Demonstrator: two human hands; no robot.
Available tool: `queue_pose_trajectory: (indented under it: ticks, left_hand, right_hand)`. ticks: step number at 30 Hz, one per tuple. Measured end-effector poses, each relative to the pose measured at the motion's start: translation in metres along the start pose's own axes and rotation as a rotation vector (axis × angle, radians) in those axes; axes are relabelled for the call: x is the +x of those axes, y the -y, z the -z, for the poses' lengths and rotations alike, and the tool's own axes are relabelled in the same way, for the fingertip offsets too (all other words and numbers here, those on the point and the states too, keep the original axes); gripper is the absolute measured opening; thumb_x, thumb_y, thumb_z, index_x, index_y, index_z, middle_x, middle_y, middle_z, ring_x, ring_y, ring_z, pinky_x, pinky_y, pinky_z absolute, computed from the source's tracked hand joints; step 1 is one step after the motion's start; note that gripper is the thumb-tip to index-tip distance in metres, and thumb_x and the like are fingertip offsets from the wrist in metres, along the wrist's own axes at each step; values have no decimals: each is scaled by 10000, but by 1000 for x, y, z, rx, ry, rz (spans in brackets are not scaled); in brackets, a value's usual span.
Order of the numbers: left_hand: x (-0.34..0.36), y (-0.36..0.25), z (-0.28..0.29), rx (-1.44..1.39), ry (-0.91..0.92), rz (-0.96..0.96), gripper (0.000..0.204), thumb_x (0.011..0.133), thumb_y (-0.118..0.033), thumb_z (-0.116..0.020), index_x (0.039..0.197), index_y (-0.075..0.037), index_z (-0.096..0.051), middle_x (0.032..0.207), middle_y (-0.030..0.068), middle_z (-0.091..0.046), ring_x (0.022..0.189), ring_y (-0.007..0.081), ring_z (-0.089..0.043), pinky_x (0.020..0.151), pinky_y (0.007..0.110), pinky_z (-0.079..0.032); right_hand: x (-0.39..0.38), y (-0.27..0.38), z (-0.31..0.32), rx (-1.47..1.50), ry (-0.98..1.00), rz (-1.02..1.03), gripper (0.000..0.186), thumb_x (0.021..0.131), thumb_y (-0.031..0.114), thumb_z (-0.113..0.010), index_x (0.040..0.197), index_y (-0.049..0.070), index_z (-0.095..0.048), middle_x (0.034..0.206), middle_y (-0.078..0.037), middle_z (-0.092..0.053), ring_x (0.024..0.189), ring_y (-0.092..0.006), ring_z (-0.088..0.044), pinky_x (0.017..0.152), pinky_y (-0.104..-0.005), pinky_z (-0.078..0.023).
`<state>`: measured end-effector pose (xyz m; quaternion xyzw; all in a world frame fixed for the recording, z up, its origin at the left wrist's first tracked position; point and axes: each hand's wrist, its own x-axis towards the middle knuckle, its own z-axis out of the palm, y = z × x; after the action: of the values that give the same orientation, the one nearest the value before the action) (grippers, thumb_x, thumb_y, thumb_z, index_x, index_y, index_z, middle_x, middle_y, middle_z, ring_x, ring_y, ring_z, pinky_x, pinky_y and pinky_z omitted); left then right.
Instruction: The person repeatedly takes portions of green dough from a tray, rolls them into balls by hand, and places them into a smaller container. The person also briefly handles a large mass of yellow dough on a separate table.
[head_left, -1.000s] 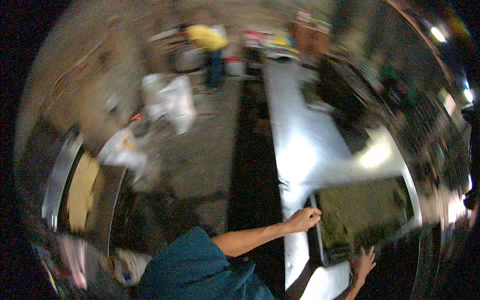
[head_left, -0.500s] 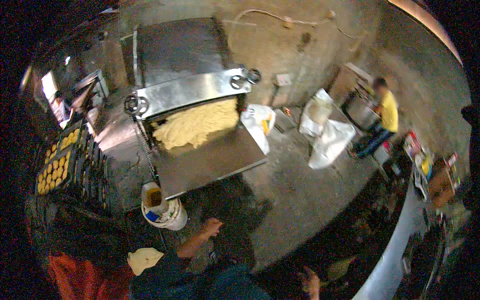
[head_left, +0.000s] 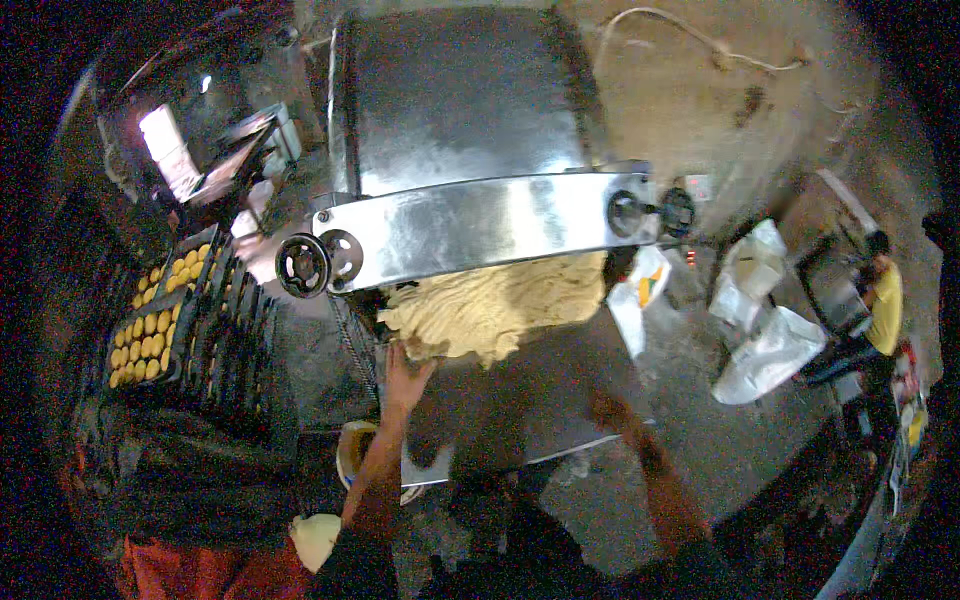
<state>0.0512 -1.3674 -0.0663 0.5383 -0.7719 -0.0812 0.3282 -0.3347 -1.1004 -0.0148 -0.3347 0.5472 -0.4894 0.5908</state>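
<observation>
A wide mass of yellowish dough [head_left: 500, 305] lies under the shiny metal front [head_left: 480, 228] of a dough sheeter, spilling onto its brown metal table [head_left: 560, 385]. My left hand [head_left: 405, 376] reaches to the dough's near left edge, fingers apart; whether it touches the dough is hard to make out. Over the right part of the table is my right hand [head_left: 615, 408], apart from the dough, dark and blurred, so its fingers do not show clearly. Handwheels [head_left: 303, 265] are mounted at both ends of the metal front.
Left of the machine, a rack holds trays of round yellow dough pieces [head_left: 148, 345]. A bucket [head_left: 357, 450] stands below the table's left corner. White sacks [head_left: 770, 350] lie on the floor at right, near a person in a yellow top [head_left: 884, 310]. Red cloth [head_left: 200, 570] shows at lower left.
The view has come closer to the machine. Both my hands have moved forward from low down to the table, the left one up to the dough's edge.
</observation>
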Motion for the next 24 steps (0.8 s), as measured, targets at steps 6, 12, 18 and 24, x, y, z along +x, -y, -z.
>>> queue_pose_trajectory:
  ticks: [6, 12, 18, 24]
  left_hand:
    - [144, 76, -61, 502, 367, -234, 550, 842, -465, -573, 1237, -83, -547, 1247, 214, -522, 1209, 380, -440, 1024, 522, -319]
    - [185, 113, -72, 420, 518, 8, 541, 856, -442, -559, 1248, -70, -527, 1213, 202, -544, 1147, 361, -480, 978, 487, -366]
    - [190, 116, -82, 316, 475, 94, 532, 870, -418, -546, 1258, -57, -506, 1180, 190, -567, 1085, 342, -520, 932, 451, -414]
    - [151, 89, -77, 49, 318, 121, 523, 884, -395, -532, 1269, -44, -485, 1147, 178, -589, 1023, 322, -560, 886, 416, -461]
  right_hand:
    - [318, 65, 123, -322, -269, -127, 649, 838, 460, -644, 1321, 67, -462, 1295, -172, -504, 1147, -281, -508, 922, -371, -442]
    - [433, 65, 179, -1108, -393, -199, 616, 857, 440, -617, 1314, 58, -462, 1252, -167, -523, 1103, -286, -519, 900, -384, -446]
    - [467, 60, 193, -1240, -444, -219, 583, 876, 421, -590, 1306, 48, -461, 1209, -162, -543, 1060, -292, -530, 878, -397, -450]
    - [428, 73, 186, -1201, -535, -56, 551, 896, 402, -563, 1299, 39, -461, 1166, -157, -562, 1016, -298, -541, 856, -410, -454]
